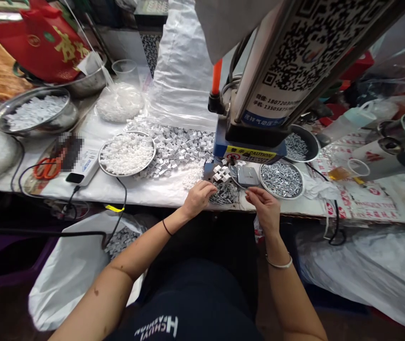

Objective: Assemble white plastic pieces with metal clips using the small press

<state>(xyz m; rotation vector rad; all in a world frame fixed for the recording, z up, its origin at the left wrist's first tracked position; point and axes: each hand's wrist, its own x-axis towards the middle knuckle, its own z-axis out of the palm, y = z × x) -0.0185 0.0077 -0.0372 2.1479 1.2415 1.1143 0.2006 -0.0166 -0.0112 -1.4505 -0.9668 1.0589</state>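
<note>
My left hand is closed in a pinch at the left edge of a heap of small dark metal parts. My right hand also pinches, thumb against fingertips, just in front of a flat grey metal block. What either hand holds, if anything, is too small to make out. Between and beyond the hands, several white square pieces are grouped at the base of a blue press. A round tray of shiny metal pins is to the right of my right hand.
Grey-white square pieces are strewn left of the press, beside a bowl of small white parts. Orange-handled scissors and a white power bank lie further left. Cables hang over the table's front edge. A white sack stands below.
</note>
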